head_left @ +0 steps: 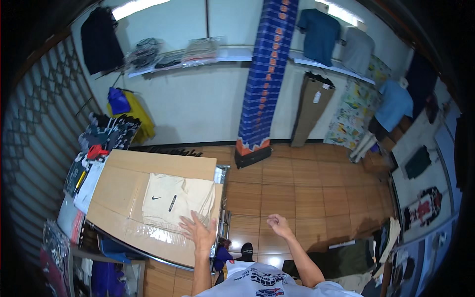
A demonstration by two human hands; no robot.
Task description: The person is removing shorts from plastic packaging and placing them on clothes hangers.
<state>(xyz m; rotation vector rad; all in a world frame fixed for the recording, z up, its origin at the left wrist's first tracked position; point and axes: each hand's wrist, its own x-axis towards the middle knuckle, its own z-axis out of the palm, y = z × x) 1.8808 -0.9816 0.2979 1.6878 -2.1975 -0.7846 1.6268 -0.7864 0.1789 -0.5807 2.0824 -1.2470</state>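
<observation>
Folded cream garment, exact type unclear. Lies flat, roughly squarish, surface a bit creased, edges slightly uneven. Small dark curved mark on the part farthest left of the left hand; slim dark strip near mid-panel, set at a slant, ahead and left of the same hand. Near edge sits under the left hand's spread fingers; contact hard to tell. Whole piece well left of the right hand.

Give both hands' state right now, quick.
Left hand: open, spread at the near edge of the cream garment.
Right hand: loosely open, nothing visible in it.
</observation>
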